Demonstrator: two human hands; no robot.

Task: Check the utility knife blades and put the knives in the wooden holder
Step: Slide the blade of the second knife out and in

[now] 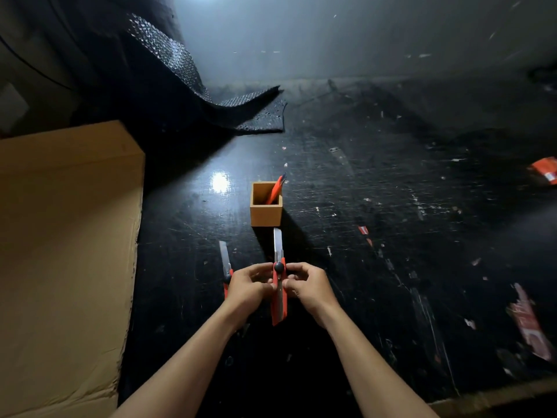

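Note:
Both my hands hold a red utility knife [279, 309] upright in front of me, its long silver blade extended toward the wooden holder [265, 213]. My left hand [250, 285] grips its left side and my right hand [307, 282] its right side, fingers near the black lock knob. A second red knife [225, 260] with its blade out lies on the black table just left of my left hand. A third red knife [275, 190] stands tilted inside the square wooden holder.
A large cardboard box [66, 251] fills the left side. Black bubble-wrap sheeting [241, 113] drapes at the back left. Red paper scraps [527, 324] lie at the right, another red scrap [547, 170] at the far right edge.

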